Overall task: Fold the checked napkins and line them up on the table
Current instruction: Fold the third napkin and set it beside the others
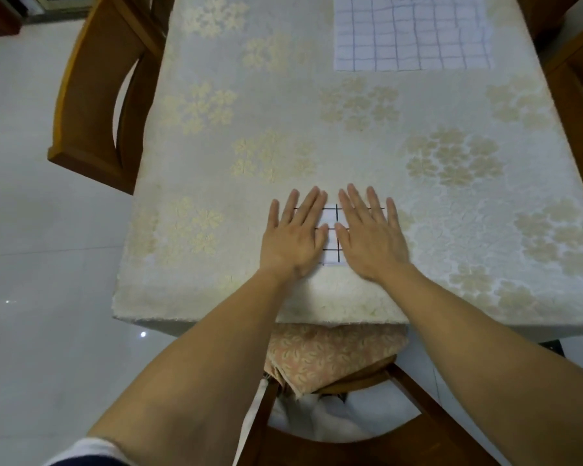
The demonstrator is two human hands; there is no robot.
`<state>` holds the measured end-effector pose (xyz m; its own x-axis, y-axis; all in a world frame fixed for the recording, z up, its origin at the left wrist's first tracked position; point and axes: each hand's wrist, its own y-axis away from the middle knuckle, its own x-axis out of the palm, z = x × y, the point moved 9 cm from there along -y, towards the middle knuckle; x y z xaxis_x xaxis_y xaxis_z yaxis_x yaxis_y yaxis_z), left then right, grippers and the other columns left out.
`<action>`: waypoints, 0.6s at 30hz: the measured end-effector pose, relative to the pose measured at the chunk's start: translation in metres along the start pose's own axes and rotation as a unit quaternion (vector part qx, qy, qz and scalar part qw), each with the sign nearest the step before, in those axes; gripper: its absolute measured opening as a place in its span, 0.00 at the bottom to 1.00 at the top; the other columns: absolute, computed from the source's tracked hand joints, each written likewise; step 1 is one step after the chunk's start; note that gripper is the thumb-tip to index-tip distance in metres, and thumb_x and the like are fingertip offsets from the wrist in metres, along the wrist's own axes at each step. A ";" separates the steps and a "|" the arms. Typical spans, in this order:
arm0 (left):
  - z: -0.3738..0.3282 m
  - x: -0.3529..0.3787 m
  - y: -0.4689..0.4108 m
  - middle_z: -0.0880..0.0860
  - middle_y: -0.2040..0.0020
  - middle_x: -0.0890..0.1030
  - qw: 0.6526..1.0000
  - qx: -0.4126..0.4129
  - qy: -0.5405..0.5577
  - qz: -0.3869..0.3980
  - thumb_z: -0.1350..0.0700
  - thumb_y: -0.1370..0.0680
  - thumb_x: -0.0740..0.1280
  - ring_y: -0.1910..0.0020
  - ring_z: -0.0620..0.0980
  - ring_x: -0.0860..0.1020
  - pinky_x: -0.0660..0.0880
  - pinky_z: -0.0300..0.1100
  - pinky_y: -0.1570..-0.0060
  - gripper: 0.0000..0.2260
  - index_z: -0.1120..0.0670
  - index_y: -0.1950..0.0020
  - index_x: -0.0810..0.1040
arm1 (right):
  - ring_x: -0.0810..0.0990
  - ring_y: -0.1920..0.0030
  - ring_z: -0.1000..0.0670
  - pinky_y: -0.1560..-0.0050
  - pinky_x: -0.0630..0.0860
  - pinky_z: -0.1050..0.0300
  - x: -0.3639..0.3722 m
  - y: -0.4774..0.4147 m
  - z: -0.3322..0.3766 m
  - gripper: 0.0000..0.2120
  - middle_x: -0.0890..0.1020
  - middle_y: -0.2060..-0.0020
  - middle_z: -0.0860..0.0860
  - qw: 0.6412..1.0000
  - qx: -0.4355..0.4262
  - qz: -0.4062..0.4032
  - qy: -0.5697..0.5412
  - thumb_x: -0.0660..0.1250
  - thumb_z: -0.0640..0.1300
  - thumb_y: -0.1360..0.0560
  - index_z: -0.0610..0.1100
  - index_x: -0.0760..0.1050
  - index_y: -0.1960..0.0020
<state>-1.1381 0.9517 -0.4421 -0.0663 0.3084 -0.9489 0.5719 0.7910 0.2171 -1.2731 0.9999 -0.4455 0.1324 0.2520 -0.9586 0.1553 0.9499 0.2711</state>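
Observation:
A small folded white napkin with dark check lines lies near the table's front edge. My left hand and my right hand both press flat on it, fingers straight, side by side, so only a narrow strip shows between them. At the far right of the table lies a larger white checked napkin, spread flat and untouched.
The table wears a cream cloth with pale flower patterns. A wooden chair stands at the left side, another chair at the right edge. A chair with a floral cushion sits under the front edge. The floor is glossy white tile.

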 end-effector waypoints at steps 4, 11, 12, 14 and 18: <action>0.029 -0.009 0.008 0.42 0.17 0.35 0.998 -0.047 0.016 0.025 0.39 0.14 0.39 0.18 0.48 0.34 0.34 0.54 0.20 0.27 0.45 0.17 0.36 | 0.33 0.20 0.48 0.21 0.38 0.41 -0.005 0.002 -0.031 0.33 0.34 0.20 0.53 0.999 0.016 0.024 -0.024 0.34 0.64 0.18 0.49 0.32 0.19; 0.024 -0.040 -0.010 0.51 0.26 0.71 0.994 -0.036 0.088 -0.053 0.41 0.19 0.68 0.26 0.57 0.67 0.61 0.53 0.24 0.23 0.50 0.28 0.73 | 0.68 0.33 0.42 0.32 0.64 0.49 -0.049 -0.012 -0.041 0.19 0.71 0.35 0.47 0.989 0.012 -0.047 -0.137 0.70 0.58 0.24 0.48 0.77 0.39; 0.021 -0.045 -0.015 0.52 0.32 0.74 0.993 -0.036 0.096 -0.058 0.42 0.22 0.72 0.32 0.56 0.71 0.66 0.51 0.29 0.22 0.51 0.33 0.76 | 0.69 0.37 0.42 0.35 0.65 0.49 -0.053 -0.020 -0.039 0.15 0.73 0.39 0.48 0.992 0.013 -0.004 -0.128 0.73 0.57 0.26 0.49 0.78 0.45; 0.017 -0.049 -0.025 0.53 0.36 0.75 0.992 -0.054 0.110 -0.020 0.40 0.28 0.77 0.36 0.56 0.70 0.69 0.49 0.35 0.28 0.50 0.34 0.75 | 0.72 0.43 0.43 0.42 0.67 0.49 -0.060 -0.032 -0.031 0.14 0.77 0.45 0.48 0.987 0.005 0.086 -0.138 0.76 0.52 0.29 0.49 0.75 0.50; 0.008 -0.061 -0.031 0.53 0.36 0.72 0.995 -0.048 0.086 0.028 0.41 0.27 0.77 0.35 0.55 0.67 0.68 0.47 0.36 0.23 0.48 0.36 0.79 | 0.76 0.50 0.48 0.57 0.70 0.58 -0.081 -0.022 -0.024 0.19 0.77 0.51 0.50 0.953 -0.018 0.072 -0.293 0.79 0.43 0.30 0.47 0.74 0.45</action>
<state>-1.1448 0.9040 -0.3928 -0.1808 0.4323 -0.8834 0.4981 0.8148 0.2968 -1.3105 0.9635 -0.3760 0.6756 0.2439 -0.6958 0.0620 0.9216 0.3832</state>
